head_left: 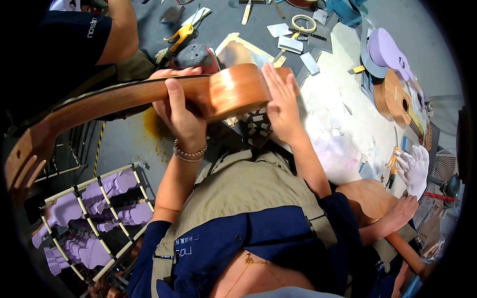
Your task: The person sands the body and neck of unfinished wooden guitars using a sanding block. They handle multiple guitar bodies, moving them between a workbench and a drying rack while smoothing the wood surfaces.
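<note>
A brown wooden small guitar or ukulele point(234, 87) lies sideways across the centre, its long neck point(124, 90) running to the far left and its headstock point(27, 154) low at the left edge. My left hand point(181, 111) grips the neck near where it joins the body, thumb over the side and fingers partly hidden behind. My right hand point(281, 102) rests against the side of the body, fingers stretched out and close together.
A bench point(323, 97) holds tools, tape point(302, 16), blocks point(290, 43) and several instruments point(385, 47). Co-workers' arms show at upper left point(121, 35) and lower right point(387, 221), with a fan point(442, 164) nearby. A rack point(94, 184) of lilac instrument parts stands at lower left.
</note>
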A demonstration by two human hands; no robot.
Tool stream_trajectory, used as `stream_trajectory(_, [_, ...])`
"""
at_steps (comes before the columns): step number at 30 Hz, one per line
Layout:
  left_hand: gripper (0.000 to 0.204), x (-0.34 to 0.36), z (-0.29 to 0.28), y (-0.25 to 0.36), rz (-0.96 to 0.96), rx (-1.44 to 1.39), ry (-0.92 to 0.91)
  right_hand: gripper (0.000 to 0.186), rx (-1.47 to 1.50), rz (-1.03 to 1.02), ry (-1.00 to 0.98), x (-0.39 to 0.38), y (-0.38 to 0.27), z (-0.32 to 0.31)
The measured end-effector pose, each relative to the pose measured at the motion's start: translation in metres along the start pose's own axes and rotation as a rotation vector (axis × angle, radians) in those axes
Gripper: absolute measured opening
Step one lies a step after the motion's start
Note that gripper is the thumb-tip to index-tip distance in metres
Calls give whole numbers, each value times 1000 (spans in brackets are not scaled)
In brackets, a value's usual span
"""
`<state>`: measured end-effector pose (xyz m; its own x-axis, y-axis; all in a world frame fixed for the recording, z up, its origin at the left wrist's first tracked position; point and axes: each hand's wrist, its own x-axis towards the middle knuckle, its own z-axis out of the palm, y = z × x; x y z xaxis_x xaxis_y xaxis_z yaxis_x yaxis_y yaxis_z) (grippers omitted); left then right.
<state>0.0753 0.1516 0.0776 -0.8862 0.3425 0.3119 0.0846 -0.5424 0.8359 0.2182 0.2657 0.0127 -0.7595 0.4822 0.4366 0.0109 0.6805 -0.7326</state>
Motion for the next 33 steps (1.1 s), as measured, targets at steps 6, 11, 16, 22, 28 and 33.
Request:
stream_trajectory(6, [18,6,43,-14,-49,-75,-177,72,-489,-170,-30,40,-57,-33])
stream_trajectory(11, [23,12,66,-22,-46,-29,-228,87,-562,-39,8,21,-84,-31])
stream_trajectory(16, [22,12,59,-20,-113,-91,-254,89,-642,-66,-8,36,-63,-34])
stream_trajectory(22, [17,6,13,-19,95,0,-277,93,112,176,42,17,-29,-21])
stream_trajectory(28, [6,3,-17,-8,139,34,-177,99,-480,174,-90,-14,38,-22])
stream_trajectory(33, [3,-1,-6,-4,168,134,-180,102,-190,51,13,-6,-12,-2])
